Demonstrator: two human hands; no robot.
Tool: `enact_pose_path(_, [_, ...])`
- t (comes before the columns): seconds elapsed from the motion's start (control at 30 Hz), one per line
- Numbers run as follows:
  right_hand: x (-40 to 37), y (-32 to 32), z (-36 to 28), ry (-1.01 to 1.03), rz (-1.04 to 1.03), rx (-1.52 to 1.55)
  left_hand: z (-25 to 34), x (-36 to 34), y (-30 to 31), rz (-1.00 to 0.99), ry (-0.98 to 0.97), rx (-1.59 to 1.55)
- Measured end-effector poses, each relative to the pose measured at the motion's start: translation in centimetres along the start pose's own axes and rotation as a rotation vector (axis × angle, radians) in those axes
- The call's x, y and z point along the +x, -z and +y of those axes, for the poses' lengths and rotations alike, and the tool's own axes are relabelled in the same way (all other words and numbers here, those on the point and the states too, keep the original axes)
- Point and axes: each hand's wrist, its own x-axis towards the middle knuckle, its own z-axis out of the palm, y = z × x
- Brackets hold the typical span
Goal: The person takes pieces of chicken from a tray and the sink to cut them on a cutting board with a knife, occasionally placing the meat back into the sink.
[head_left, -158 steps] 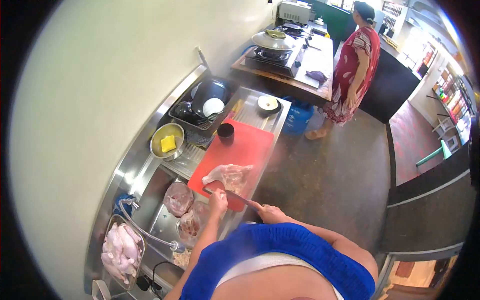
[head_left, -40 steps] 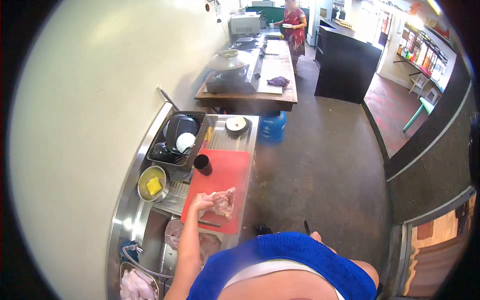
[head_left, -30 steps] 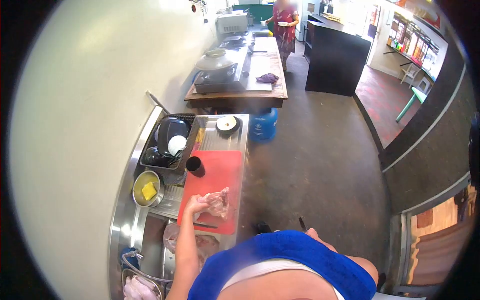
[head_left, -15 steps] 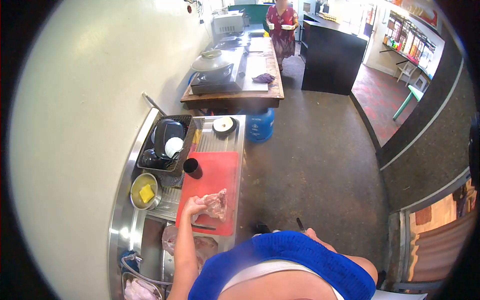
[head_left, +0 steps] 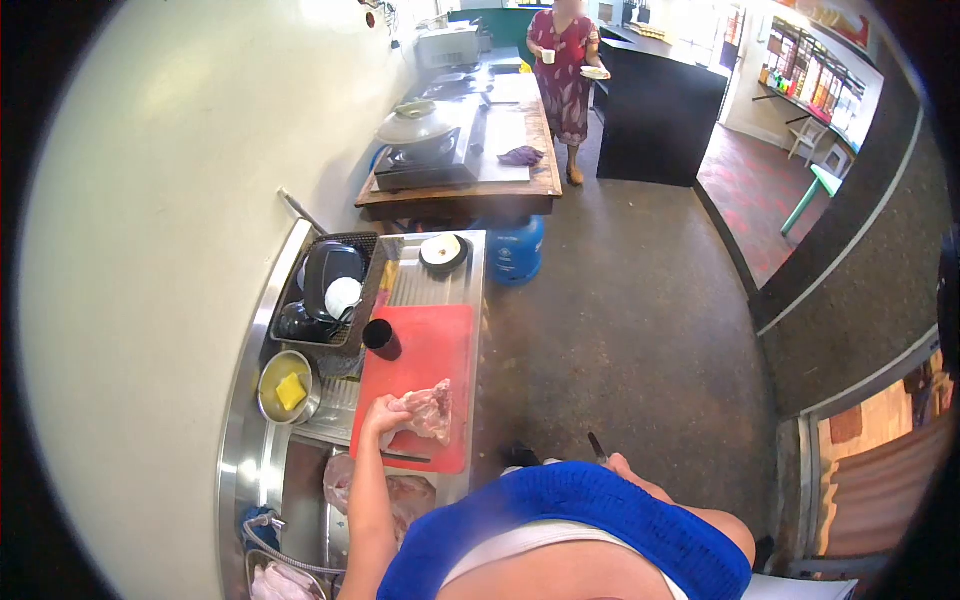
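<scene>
Left hand: ours (head_left: pixel 384 413), lower centre-left of the frame, fingers closed around the narrow end of the meat piece (head_left: pixel 430 412).
Right hand: ours (head_left: pixel 621 468), bottom centre, wrapped on a dark, narrow, knife-like tool (head_left: pixel 597 447), held off the board; its lower part is hidden.
Meat location: on the red cutting board (head_left: pixel 415 350), lower half, wide end lying right of our left hand.
Meat feel: looks raw, pale pink, moist; we'd judge it soft, floppy, slick, moderate weight, not fragile but easy to tear at the loose edges.
Best hold: the narrow end, likely firmer, maybe bone inside; we'd squeeze firmly, fingertips tucked clear of any edge. Wide end would probably sag if lifted.
Board: flat, left of our torso; dark strip (head_left: pixel 406 458) at its near edge, blade or slot, we can't tell.
Black cup: upright (head_left: pixel 382 340), upper left on the board, apart from the meat.
Sink meat: more pieces (head_left: pixel 408 497), lower left, partly behind our left arm.
Bowl: metal (head_left: pixel 264 406), left of the board, yellow sponge (head_left: pixel 291 391) inside.
</scene>
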Motion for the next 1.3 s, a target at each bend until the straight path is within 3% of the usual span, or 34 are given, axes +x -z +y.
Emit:
enact_pose_path(0.97, [0.2, -0.1, 0.5, 0.011, -0.007, 0.029, 2.0, -1.3, 0.3, 0.003, 0.019, 0.012])
enact_pose_path(1.3, [2.1, -0.7, 0.4, 0.056, 0.026, -0.017, 1.7, -2.0, 0.5, 0.007, 0.023, -0.233])
